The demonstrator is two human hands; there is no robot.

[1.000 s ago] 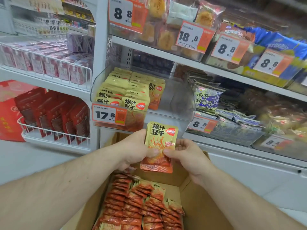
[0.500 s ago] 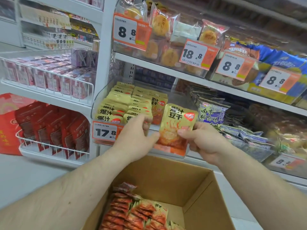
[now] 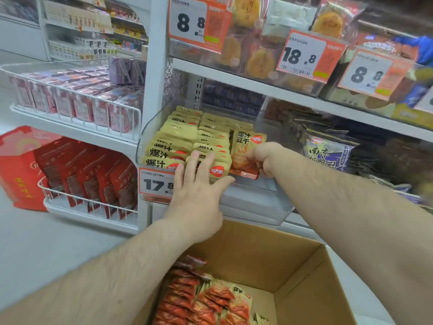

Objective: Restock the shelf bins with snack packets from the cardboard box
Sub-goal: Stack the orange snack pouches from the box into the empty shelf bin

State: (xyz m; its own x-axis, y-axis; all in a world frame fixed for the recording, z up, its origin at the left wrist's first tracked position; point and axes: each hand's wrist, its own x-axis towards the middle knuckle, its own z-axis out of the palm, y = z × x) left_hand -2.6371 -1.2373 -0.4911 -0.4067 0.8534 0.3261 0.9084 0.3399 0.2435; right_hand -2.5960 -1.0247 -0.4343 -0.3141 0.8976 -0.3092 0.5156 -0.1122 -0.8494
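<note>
Nearest, at 6 o'clock, the cardboard box [image 3: 302, 273] held orange packets [image 3: 203, 301]. Beyond it, the left hand [image 3: 196, 191] lay flat, fingers straight, on the yellow rows [image 3: 187, 146] in the clear bin [image 3: 257, 202]. At 1 o'clock, the right hand [image 3: 267, 158] pinched an upright snack packet [image 3: 244, 153] beside those rows.

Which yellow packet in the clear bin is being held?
The upright packet at the rows' right end, pinched by the right hand; the left hand only presses the stacked ones.
</note>
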